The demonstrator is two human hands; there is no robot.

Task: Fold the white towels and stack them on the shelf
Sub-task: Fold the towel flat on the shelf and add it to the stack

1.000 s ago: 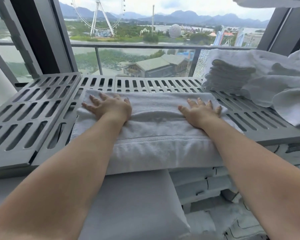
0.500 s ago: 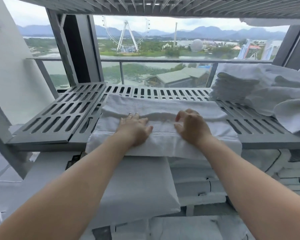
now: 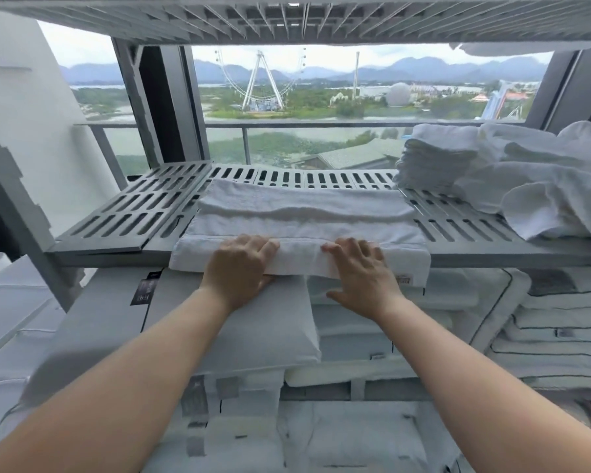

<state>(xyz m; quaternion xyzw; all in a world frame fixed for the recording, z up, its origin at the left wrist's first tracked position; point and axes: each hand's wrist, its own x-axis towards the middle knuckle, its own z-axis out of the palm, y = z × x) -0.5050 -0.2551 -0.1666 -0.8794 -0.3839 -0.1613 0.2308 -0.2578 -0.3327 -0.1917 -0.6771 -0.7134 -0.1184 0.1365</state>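
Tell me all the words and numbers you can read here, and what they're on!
No text here is clear enough to read.
On the towel that hangs over the front of the shelf, a small tag: reddish print, too small to read.
On the bedding under the shelf, a dark label: pale marks, too blurred to read.

Two bare forearms, smooth and tapering to narrow wrists, end just below the shelf's [image 3: 492, 257] front edge. The left hand [image 3: 239, 268] and right hand [image 3: 362, 274] are uncovered. The fingers [image 3: 342, 249] look slender, with nails that seem short and plain, though the view is soft.
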